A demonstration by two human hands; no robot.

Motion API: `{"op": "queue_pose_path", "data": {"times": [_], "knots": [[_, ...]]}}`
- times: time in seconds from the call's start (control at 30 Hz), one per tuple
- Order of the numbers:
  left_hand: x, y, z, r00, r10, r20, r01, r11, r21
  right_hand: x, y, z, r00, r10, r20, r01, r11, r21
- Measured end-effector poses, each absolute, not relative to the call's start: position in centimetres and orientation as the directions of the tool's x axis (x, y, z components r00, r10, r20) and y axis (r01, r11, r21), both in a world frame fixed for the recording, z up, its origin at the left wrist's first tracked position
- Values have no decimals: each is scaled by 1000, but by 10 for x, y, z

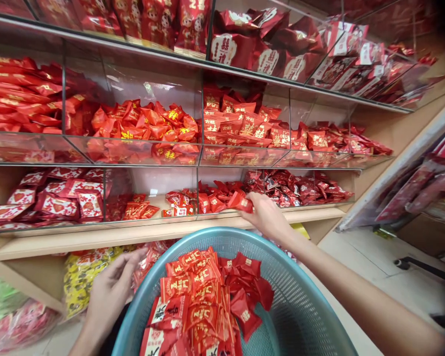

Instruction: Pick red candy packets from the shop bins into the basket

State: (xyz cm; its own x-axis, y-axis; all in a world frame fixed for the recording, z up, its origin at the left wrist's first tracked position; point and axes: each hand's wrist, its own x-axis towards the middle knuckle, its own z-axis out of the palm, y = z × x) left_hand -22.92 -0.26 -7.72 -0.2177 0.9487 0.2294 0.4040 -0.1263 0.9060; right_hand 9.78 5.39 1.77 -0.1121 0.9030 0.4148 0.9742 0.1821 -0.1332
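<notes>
My right hand [265, 212] reaches over the far rim of a blue-green plastic basket [300, 277] to the lowest divided shelf row. Its fingers pinch a small red candy packet [240, 201] at the front of a compartment of similar packets [215, 201]. My left hand [113, 287] is beside the basket's left rim, fingers loosely bent and apart, with nothing seen in them. Inside the basket lie red packets with gold print [203, 287], white-and-red packets with black characters [166, 314], and a heap of plain dark red packets [246, 287].
Above are shelf rows with clear dividers and fronts, holding red packets [144, 123] and larger red bags [241, 49]. Under the wooden shelf edge [96, 235] are yellow bags [81, 282] and red bags. To the right are a tiled floor [371, 252] and a chair caster [402, 263].
</notes>
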Motion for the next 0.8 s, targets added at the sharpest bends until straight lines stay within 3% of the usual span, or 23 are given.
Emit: {"op": "queue_pose_path", "data": {"times": [0.17,0.27,0.4,0.5,0.6,0.7,0.8], "knots": [[-176,-12,-16,60,986,157,230,-167,959,62,-6,-1,-367,828,424,832,496,-249],[-147,-17,-6,238,971,15,95,-38,995,43,-25,-9,-419,822,387,784,542,-302],[-136,-19,-12,277,956,-101,-22,111,994,39,-31,-14,-422,831,363,716,551,-429],[-140,-19,-16,225,969,-107,-66,125,990,45,-27,-20,-290,899,328,585,438,-683],[-143,-18,-16,179,978,-104,-71,119,990,50,-23,-27,-167,968,188,379,239,-894],[-144,-19,-15,184,979,-85,-75,101,992,50,-21,-29,-243,966,83,174,128,-976],[-144,-21,-15,196,977,-84,-63,99,993,49,-22,-26,-310,949,57,82,86,-993]]}}
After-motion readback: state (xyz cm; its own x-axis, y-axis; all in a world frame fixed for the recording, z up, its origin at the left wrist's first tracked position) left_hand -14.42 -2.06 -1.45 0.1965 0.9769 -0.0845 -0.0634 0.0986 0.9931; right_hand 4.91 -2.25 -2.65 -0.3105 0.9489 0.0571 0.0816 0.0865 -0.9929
